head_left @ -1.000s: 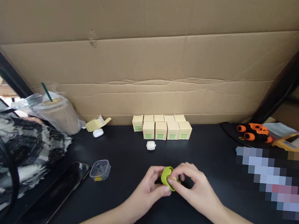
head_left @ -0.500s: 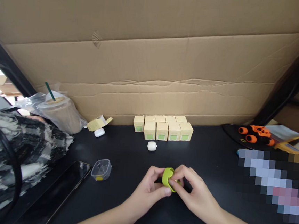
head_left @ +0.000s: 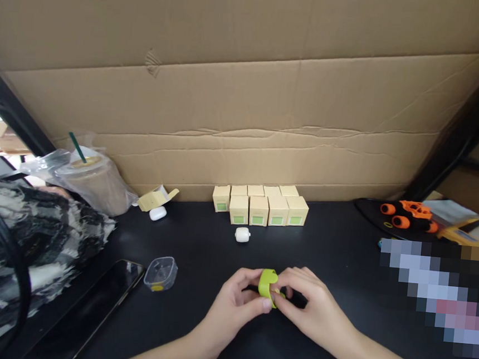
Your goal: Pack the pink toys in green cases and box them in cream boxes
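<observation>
Two hands pinch one green case (head_left: pixel 267 285) at lower centre of the frame: left hand (head_left: pixel 232 307) and right hand (head_left: pixel 316 309), fingers closed on its edges. It looks light, soft and rubbery, likely best gripped by the rim.

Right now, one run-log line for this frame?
hands: left hand and right hand both grip small lime-green silicone case | position: above black tabletop | nearby: white earbud case

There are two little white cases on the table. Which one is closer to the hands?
The white case lying just in front of the row of small boxes is closer. The other white case sits farther left, beside the opened box near the iced drink.
</observation>
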